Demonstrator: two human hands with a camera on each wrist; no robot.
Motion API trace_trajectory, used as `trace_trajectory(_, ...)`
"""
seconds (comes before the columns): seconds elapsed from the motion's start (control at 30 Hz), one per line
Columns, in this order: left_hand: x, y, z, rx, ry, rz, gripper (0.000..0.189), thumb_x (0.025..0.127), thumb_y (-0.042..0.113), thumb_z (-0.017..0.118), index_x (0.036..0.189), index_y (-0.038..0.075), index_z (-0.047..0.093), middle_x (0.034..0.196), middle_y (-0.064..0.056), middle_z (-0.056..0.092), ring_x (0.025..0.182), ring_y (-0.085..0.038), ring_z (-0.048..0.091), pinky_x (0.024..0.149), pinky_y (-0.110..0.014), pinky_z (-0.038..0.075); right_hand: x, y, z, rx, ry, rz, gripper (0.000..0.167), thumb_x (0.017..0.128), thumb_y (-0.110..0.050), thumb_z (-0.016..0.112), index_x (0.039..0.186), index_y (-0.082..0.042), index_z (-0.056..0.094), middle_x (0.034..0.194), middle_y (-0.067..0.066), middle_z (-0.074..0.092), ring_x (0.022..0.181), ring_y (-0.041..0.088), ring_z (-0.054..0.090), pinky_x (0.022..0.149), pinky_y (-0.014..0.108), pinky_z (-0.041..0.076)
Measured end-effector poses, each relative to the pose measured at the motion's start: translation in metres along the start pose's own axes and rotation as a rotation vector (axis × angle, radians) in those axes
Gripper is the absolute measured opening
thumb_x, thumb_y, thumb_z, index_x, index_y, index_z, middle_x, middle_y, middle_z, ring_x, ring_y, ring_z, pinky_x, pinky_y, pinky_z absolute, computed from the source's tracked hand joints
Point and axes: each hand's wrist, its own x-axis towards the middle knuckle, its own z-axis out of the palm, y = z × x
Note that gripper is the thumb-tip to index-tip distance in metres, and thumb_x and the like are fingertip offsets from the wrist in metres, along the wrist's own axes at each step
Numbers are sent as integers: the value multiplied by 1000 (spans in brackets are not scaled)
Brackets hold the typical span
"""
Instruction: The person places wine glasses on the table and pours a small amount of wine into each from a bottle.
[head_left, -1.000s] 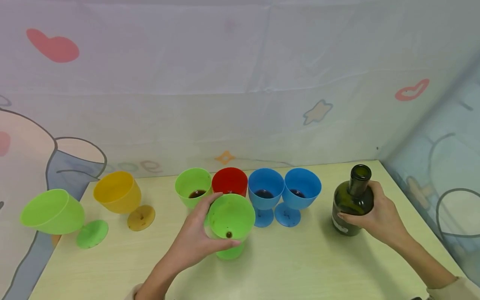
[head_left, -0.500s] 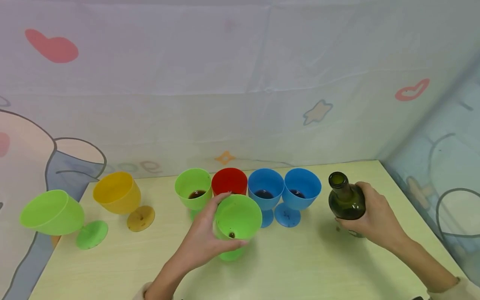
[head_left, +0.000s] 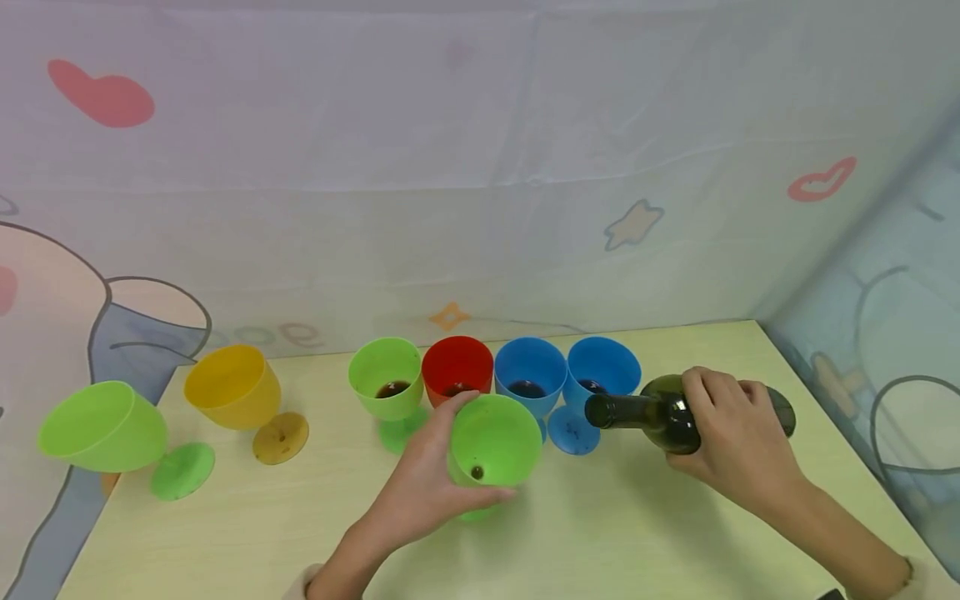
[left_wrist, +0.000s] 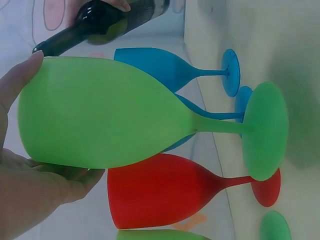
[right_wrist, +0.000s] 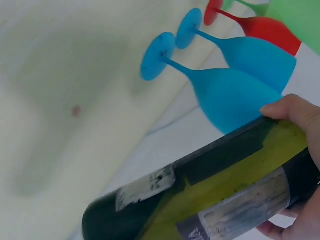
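My left hand point(head_left: 435, 475) grips a light green plastic goblet point(head_left: 495, 437) round its bowl, thumb in front and fingers behind. A small dark drop lies at the bottom of that bowl. In the left wrist view the goblet's foot point(left_wrist: 265, 131) seems held off the table. My right hand point(head_left: 738, 437) is wrapped round a dark green glass wine bottle point(head_left: 663, 417), tipped almost level. Its neck points left toward the green goblet, the mouth a little apart from the rim in the head view. The right wrist view shows the bottle's torn labels point(right_wrist: 245, 207).
Behind stand a green goblet point(head_left: 382, 367), a red goblet point(head_left: 457, 362) and two blue goblets point(head_left: 529, 367), with dark liquid in them. At the left are a yellow goblet point(head_left: 240, 392) and another green goblet point(head_left: 105, 429). A printed cloth point(head_left: 450, 167) hangs behind the pale table point(head_left: 247, 533).
The bottle has gone from upright to nearly level, its neck swinging left as my right hand turned. My left hand has carried the green goblet a little to the right.
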Motion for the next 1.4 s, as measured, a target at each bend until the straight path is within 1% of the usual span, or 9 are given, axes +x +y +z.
trace_trajectory(0.13,-1,2,3,55,-18,26,89,63,26,84,135,7,34,123,-5,47,112,-26,44,80,-43,46,6,-6,-6,-81,20,-60,75,39,-25,84,96,6,46,90,23,53,85,38,53,67,55,41)
trace_trajectory(0.27,-2,5,5,63,-28,42,90,63,27,84,135,6,34,124,-5,47,112,-26,43,80,-44,46,11,-11,-11,-146,41,-129,78,37,-26,85,96,8,46,90,25,52,84,39,54,67,55,43)
trace_trajectory(0.4,-2,8,6,74,-32,56,90,63,28,84,135,7,34,124,-5,46,113,-25,43,80,-43,46,15,-15,-15,-173,33,-168,80,37,-27,86,97,8,46,92,27,52,84,40,53,68,55,42)
trace_trajectory(0.5,-3,10,7,88,-38,58,91,63,29,84,135,6,33,125,-5,45,113,-25,43,80,-42,46,18,-18,-18,-180,20,-176,83,36,-28,87,98,9,46,93,28,53,86,40,53,69,56,41)
trace_trajectory(0.63,-5,10,7,96,-44,63,91,64,31,83,136,6,33,126,-4,45,114,-24,42,82,-43,45,21,-20,-20,-183,6,-166,83,37,-28,88,98,8,46,92,27,52,86,40,53,70,57,41)
trace_trajectory(0.83,-4,11,8,114,-45,72,92,63,32,83,136,8,33,127,-3,44,114,-23,42,83,-43,46,24,-23,-21,-211,8,-181,83,37,-31,89,96,7,45,89,26,51,81,39,52,66,56,42)
trace_trajectory(0.97,-4,11,7,123,-42,66,94,61,30,85,136,9,33,126,-2,45,114,-21,43,83,-41,47,26,-25,-21,-227,13,-196,81,39,-31,89,96,6,45,89,26,51,79,38,51,64,54,42)
trace_trajectory(1.1,-4,11,7,119,-40,74,94,60,27,86,136,8,33,125,-1,46,113,-20,43,82,-41,47,27,-26,-22,-244,11,-213,79,41,-30,89,97,6,45,89,26,50,79,38,50,63,54,42)
trace_trajectory(1.4,-4,11,7,119,-45,89,91,61,28,85,134,10,35,123,0,48,111,-20,44,79,-41,48,32,-28,-27,-281,-7,-247,74,47,-28,86,98,6,45,89,26,49,78,38,49,63,52,43)
